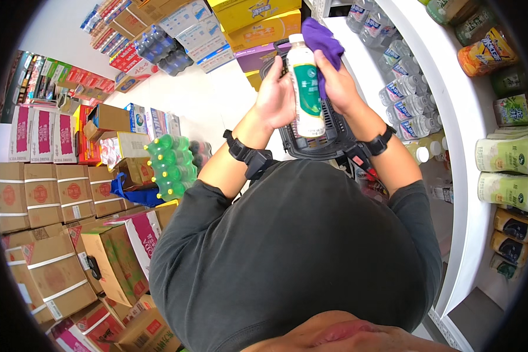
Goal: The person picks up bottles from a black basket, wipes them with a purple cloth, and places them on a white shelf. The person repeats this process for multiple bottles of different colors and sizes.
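A white plastic drink bottle with a green label and white cap is held above a black plastic basket. My left hand grips the bottle along its left side, with the fingers hidden behind it. A purple cloth is in my right hand. The thumb of that hand lies close to the upper right side of the bottle, and the cloth hangs down along that side. Most of the basket's inside is covered by the bottle and my hands.
Shelves on the right hold clear water bottles and green-white packs. Stacked drink cartons line the left side. Nearer stands a pack of green bottles. Yellow and orange cartons stand beyond the basket.
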`<state>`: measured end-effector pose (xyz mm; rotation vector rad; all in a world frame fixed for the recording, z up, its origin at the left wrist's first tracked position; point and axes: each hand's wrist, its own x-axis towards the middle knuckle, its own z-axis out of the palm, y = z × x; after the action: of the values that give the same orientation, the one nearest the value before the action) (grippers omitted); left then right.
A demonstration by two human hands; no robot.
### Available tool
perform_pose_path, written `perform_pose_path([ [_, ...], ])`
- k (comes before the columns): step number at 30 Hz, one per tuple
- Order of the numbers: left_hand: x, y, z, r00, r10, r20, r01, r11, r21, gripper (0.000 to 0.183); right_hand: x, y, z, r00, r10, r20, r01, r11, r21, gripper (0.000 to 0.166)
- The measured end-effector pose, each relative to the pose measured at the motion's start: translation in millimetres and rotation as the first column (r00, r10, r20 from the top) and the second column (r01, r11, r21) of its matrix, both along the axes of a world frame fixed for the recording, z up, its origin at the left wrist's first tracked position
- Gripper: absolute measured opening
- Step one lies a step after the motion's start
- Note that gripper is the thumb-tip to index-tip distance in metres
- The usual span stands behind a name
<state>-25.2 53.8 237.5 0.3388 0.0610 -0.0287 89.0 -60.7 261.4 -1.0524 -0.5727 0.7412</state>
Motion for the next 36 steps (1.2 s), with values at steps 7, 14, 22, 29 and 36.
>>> perform_pose_path([
  [7,-16.7,21.6,7.6,0.965,0.056,0.256,-0.033,0.995,-0.093,0.087,-22.1,-15.2,23.6,0.081,0.113,0.990,-0.019,0.994,-0.111,0.050],
  [14,-20.8,23.7,2.0,0.897,0.426,0.119,-0.439,0.891,0.119,0.057,-37.5,-46.4,5.8,0.174,0.178,0.968,-0.173,0.974,-0.147,0.063],
  [22,-19.5,3.9,22.9,0.798,0.577,0.171,-0.601,0.782,0.164,0.055,-25.0,-10.7,1.5,0.525,-0.033,0.850,-0.110,0.988,0.107,0.050],
  [29,-20.6,2.3,19.9,0.670,0.616,0.414,-0.739,0.608,0.291,0.063,-31.1,-10.7,-43.8,0.839,0.353,-0.415,-0.311,0.936,0.167,0.039],
  [36,-26.4,-0.8,15.1,0.715,0.594,0.369,-0.696,0.656,0.291,0.071,-46.2,-10.9,-45.1,0.621,0.453,-0.640,-0.447,0.875,0.185,0.059],
])
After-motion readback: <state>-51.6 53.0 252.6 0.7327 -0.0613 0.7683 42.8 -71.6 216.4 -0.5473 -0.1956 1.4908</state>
